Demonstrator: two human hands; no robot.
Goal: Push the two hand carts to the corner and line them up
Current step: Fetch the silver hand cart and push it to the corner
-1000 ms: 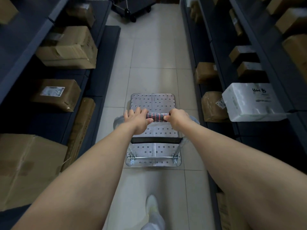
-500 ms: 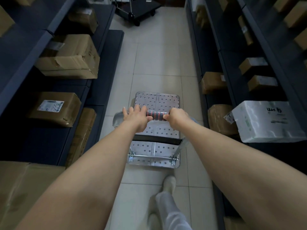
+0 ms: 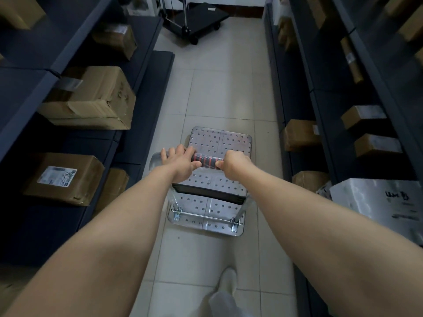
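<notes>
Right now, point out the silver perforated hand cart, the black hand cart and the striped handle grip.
Silver perforated hand cart (image 3: 220, 140): head view, front deck.
Black hand cart (image 3: 204, 17): head view, platform top.
Striped handle grip (image 3: 207, 161): head view, middle.

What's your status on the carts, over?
Left hand and right hand gripping silver cart handle. Black cart parked ahead. Aisle floor between them clear.

A storeroom or warehouse aisle: dark shelving (image 3: 146, 72) left and right, stacked with taped cartons (image 3: 91, 99) and a white parcel (image 3: 377, 200), tiled floor (image 3: 224, 92) between, black cart (image 3: 201, 21) far.
</notes>
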